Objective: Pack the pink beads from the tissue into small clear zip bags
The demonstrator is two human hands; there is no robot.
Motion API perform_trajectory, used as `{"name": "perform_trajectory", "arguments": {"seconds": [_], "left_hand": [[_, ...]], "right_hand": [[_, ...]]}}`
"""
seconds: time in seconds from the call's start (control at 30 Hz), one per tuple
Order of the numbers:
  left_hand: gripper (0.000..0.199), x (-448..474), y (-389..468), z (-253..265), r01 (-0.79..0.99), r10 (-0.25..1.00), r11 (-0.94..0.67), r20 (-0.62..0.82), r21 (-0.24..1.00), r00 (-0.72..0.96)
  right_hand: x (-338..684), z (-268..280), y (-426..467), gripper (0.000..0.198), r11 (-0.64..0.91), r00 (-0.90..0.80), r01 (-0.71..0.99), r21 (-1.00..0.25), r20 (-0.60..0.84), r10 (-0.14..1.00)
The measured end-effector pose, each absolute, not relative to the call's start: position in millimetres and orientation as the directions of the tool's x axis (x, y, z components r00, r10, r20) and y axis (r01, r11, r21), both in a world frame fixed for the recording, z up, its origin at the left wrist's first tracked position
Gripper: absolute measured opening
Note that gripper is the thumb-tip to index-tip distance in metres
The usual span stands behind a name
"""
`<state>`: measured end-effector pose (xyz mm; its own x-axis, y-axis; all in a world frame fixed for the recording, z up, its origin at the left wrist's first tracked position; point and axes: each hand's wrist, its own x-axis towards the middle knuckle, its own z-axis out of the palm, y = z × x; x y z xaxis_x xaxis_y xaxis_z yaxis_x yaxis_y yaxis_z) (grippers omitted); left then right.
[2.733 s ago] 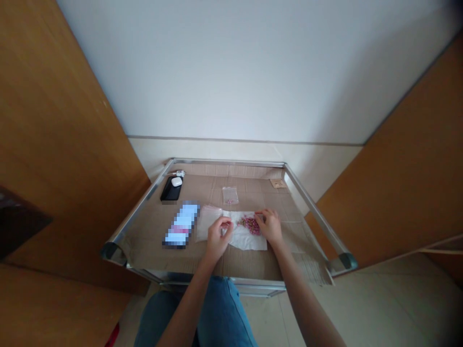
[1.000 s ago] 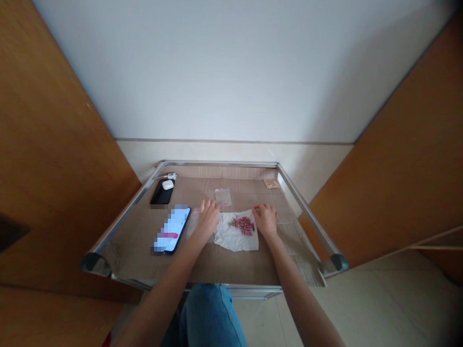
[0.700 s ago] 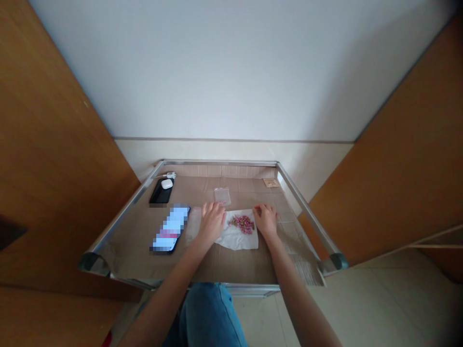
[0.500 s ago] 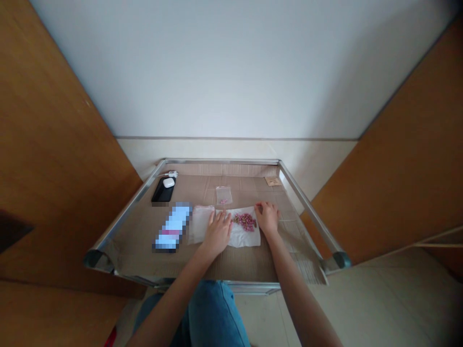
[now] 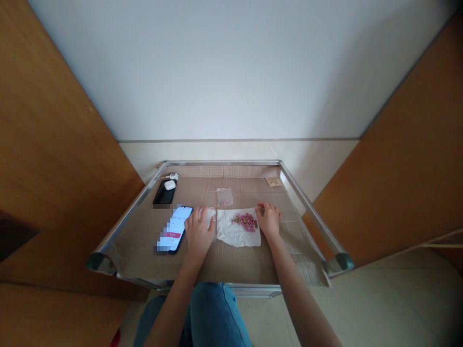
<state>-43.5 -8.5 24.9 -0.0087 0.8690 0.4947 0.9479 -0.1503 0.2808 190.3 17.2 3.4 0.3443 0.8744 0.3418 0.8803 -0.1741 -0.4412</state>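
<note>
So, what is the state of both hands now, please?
Left hand: open, fingers spread over the clear plastic.
Right hand: fingers curled by the white tissue; whether it grips it cannot be told.

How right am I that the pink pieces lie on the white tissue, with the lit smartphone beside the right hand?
One slip: the head view shows the lit smartphone beside the left hand. The pink pieces do lie on the white tissue.
</note>
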Motion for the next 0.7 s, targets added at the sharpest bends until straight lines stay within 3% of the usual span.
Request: {"name": "perform_trajectory", "arguments": {"seconds": [0.07,0.13,0.37,0.47,0.57,0.63,0.7], "left_hand": [[0.043,-55,-9,27,0.948,0.852,0.009,0.494,0.318,-0.174],[0.043,-63,-7,27,0.939,0.853,0.079,0.464,0.335,-0.237],[0.020,-73,-4,25,0.918,0.889,0.090,0.384,0.387,-0.249],[0.012,-75,-8,36,0.890,0.881,-0.012,0.427,0.456,-0.207],[0.008,-71,-15,54,0.825,0.852,-0.230,0.516,0.517,-0.086],[0.007,-65,-21,66,0.790,0.812,-0.371,0.584,0.487,0.021],[0.007,-57,-26,73,0.789,0.775,-0.459,0.618,0.408,0.131]], "right_hand": [[190,4,16,0.019,-0.165,0.335,0.883,-0.440,0.342,0.878],[190,3,16,0.019,-0.161,0.330,0.883,-0.441,0.339,0.881],[190,3,16,0.019,-0.142,0.334,0.870,-0.472,0.352,0.874],[191,6,16,0.018,-0.092,0.346,0.838,-0.538,0.392,0.852],[187,16,13,0.020,0.062,0.342,0.715,-0.697,0.425,0.838],[177,26,9,0.023,0.172,0.309,0.503,-0.847,0.362,0.880],[162,34,3,0.027,0.184,0.146,0.222,-0.957,0.219,0.965]]}}
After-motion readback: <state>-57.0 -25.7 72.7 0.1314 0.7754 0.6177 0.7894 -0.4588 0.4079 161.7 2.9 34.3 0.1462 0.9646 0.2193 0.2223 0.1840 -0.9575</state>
